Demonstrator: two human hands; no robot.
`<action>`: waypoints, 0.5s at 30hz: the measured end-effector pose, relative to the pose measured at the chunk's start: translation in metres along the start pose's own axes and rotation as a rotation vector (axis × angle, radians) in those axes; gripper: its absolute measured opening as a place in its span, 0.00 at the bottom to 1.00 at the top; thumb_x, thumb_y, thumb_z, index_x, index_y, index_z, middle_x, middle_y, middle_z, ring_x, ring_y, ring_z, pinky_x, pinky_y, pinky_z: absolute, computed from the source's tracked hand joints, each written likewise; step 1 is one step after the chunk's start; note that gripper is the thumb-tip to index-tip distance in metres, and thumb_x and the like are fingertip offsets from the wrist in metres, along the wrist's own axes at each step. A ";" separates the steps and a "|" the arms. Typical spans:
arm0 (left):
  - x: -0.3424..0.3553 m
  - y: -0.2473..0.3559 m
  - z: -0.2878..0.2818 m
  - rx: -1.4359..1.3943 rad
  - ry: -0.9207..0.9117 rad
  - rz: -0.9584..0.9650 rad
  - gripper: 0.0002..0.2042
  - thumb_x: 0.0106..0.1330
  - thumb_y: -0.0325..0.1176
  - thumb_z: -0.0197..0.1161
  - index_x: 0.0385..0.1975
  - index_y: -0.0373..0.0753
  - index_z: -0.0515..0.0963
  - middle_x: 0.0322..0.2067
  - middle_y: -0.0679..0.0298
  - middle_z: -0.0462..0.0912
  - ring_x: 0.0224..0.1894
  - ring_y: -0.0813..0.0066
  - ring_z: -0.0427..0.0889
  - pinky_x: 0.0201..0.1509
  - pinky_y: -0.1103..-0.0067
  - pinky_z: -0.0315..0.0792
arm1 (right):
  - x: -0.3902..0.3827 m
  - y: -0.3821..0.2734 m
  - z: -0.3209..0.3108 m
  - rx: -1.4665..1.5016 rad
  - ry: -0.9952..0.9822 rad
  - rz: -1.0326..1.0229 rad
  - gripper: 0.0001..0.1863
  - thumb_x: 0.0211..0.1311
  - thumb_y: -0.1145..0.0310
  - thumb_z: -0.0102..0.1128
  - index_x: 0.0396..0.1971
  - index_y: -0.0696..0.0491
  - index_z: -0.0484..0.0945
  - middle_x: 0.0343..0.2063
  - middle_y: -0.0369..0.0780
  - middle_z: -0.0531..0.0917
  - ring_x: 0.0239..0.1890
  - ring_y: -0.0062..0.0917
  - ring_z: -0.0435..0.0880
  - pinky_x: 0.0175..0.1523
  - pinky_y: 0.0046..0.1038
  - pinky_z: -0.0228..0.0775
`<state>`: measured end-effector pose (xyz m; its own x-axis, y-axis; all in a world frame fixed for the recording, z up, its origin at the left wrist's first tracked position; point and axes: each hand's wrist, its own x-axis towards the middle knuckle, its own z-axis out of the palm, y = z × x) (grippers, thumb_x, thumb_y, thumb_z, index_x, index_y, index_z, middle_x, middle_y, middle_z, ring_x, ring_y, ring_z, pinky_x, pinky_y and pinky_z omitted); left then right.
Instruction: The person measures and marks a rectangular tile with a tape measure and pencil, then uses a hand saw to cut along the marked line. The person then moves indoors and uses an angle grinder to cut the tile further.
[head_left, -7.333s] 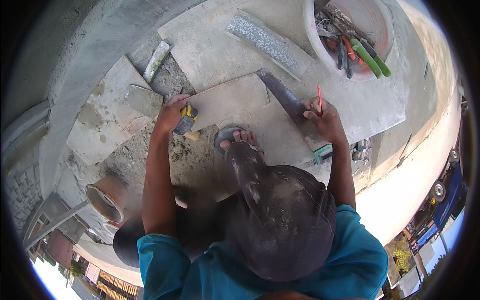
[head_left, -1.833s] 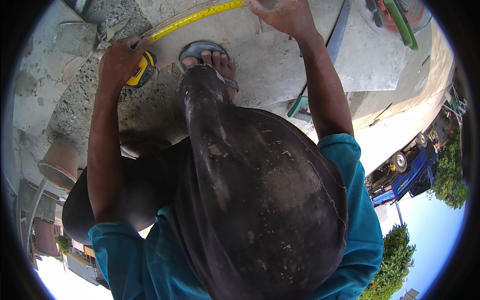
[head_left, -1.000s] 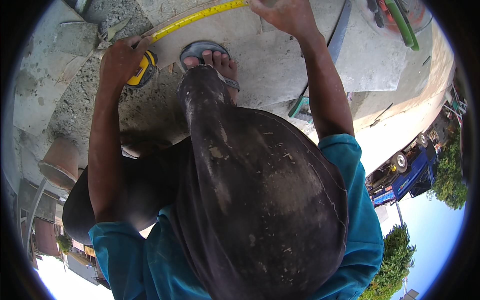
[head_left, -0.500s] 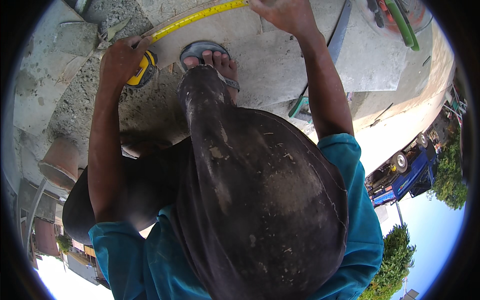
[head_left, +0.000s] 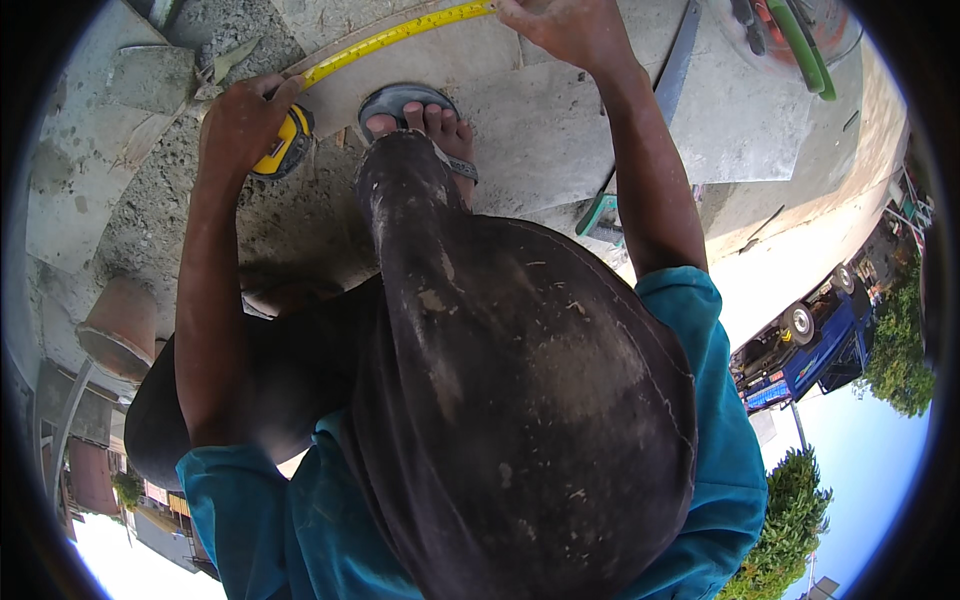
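My left hand (head_left: 240, 122) is closed round the yellow and black case of a tape measure (head_left: 288, 142), low over the rough ground. From it the yellow blade (head_left: 395, 36) runs up and to the right in a gentle bow along a pale board (head_left: 440, 62). At the top edge of the view, my right hand (head_left: 572, 28) pinches the blade's far end; the very tip is partly cut off there. Between my two hands, my sandalled foot (head_left: 430, 120) rests beside the board.
A handsaw (head_left: 680, 60) with a green handle (head_left: 597, 214) lies under my right forearm. Green-handled tools (head_left: 797, 45) sit in a clear round tub at the far right. A clay-coloured pot (head_left: 118, 325) stands at left, near broken slabs (head_left: 152, 78). A blue truck (head_left: 815, 350) is farther off.
Almost nothing differs. Both hands keep their hold on the tape measure, with only a very slight shift of the right hand.
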<state>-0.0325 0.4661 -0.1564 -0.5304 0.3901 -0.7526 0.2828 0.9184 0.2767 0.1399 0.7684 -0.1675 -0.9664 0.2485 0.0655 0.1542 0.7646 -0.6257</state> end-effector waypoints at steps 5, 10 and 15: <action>0.001 -0.004 0.002 0.014 0.013 0.033 0.22 0.70 0.55 0.58 0.44 0.42 0.85 0.28 0.54 0.83 0.27 0.63 0.84 0.37 0.69 0.76 | -0.004 0.001 0.003 0.009 0.024 0.016 0.09 0.54 0.64 0.71 0.27 0.53 0.83 0.24 0.41 0.85 0.26 0.34 0.86 0.33 0.32 0.78; -0.001 -0.002 0.001 0.058 0.014 0.028 0.21 0.69 0.55 0.58 0.45 0.44 0.85 0.32 0.53 0.84 0.33 0.60 0.86 0.43 0.66 0.76 | -0.021 0.006 0.011 0.013 0.065 0.165 0.09 0.56 0.63 0.72 0.29 0.52 0.84 0.24 0.40 0.86 0.27 0.32 0.88 0.33 0.30 0.79; 0.000 -0.008 0.005 0.062 0.035 0.074 0.21 0.69 0.55 0.58 0.47 0.45 0.85 0.36 0.52 0.86 0.38 0.55 0.86 0.46 0.65 0.76 | -0.030 0.004 0.011 0.063 0.098 0.173 0.08 0.55 0.66 0.73 0.30 0.52 0.84 0.24 0.40 0.87 0.26 0.28 0.88 0.32 0.29 0.78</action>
<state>-0.0311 0.4583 -0.1619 -0.5334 0.4599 -0.7099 0.3709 0.8815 0.2923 0.1667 0.7570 -0.1805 -0.9015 0.4320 0.0268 0.2998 0.6678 -0.6813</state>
